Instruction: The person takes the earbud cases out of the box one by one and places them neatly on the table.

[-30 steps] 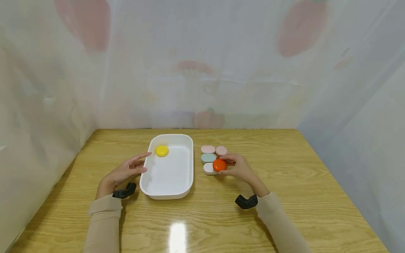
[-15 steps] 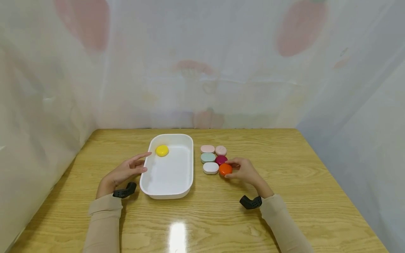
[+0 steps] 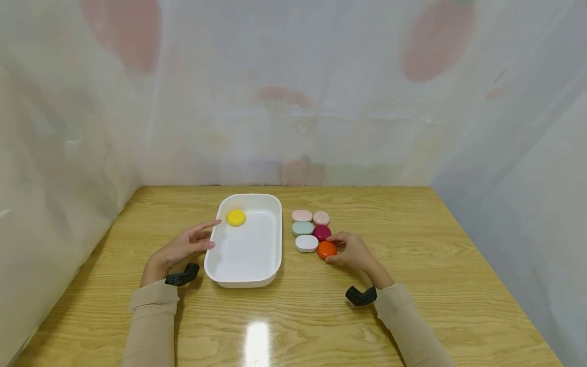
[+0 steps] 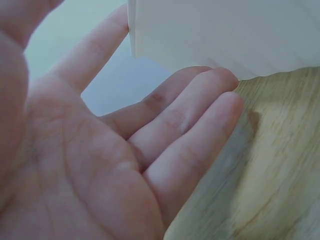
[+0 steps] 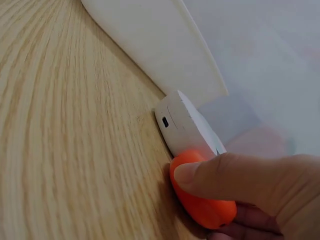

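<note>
My right hand (image 3: 353,251) pinches a glossy orange round earbud-style case (image 3: 326,250) between thumb and fingers. The case rests on the table, beside a white oval earbud case (image 3: 306,243); the right wrist view shows a small charging port on that white case (image 5: 165,121). Just beyond the orange case lies a maroon round case (image 3: 322,233). My left hand (image 3: 185,245) has its fingers extended at the left wall of a white tray (image 3: 208,265). In the left wrist view its fingertips touch the tray's wall (image 4: 215,35). A yellow round case (image 3: 236,217) lies inside the tray.
A mint oval case (image 3: 302,228), a pink oval case (image 3: 301,216) and a pale pink round case (image 3: 321,218) complete the cluster right of the tray. Fabric sheeting (image 3: 293,142) hangs behind the wooden table (image 3: 412,244) and along its sides.
The right hand has brought the orange case down and rightward from over the white case, onto the table beside it. This uncovered the maroon case. The left hand has stayed at the tray.
</note>
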The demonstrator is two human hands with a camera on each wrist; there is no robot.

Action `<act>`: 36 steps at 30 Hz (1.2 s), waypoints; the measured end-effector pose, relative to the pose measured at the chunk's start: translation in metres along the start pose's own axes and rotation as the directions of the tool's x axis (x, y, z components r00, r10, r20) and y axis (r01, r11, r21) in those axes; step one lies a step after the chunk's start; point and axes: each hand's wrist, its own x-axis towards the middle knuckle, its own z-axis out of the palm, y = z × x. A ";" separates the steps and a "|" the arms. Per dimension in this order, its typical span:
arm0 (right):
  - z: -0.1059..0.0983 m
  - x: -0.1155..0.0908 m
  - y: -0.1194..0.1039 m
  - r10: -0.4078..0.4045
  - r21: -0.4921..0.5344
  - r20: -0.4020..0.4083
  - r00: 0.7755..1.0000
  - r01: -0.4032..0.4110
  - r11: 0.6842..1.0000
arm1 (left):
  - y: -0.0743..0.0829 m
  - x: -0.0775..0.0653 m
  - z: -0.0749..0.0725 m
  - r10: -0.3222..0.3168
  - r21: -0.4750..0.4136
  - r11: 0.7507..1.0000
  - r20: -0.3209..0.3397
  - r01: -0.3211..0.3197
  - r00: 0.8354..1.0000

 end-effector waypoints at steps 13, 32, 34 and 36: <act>0.007 0.003 -0.004 0.005 -0.032 -0.079 0.997 -0.007 0.999 | -0.001 0.001 -0.001 -0.010 0.007 1.000 -0.006 0.010 1.000; -0.003 0.003 -0.031 -0.039 0.023 -0.114 0.993 0.042 0.999 | 0.000 -0.001 0.000 0.011 -0.009 1.000 0.005 -0.011 1.000; -0.003 0.006 -0.040 -0.076 0.041 -0.105 0.992 0.081 0.996 | 0.001 -0.001 0.000 0.008 0.001 1.000 0.003 -0.008 1.000; -0.002 0.009 -0.051 -0.114 0.060 -0.092 0.989 0.119 0.991 | 0.002 -0.002 0.001 0.003 0.007 1.000 0.000 -0.003 1.000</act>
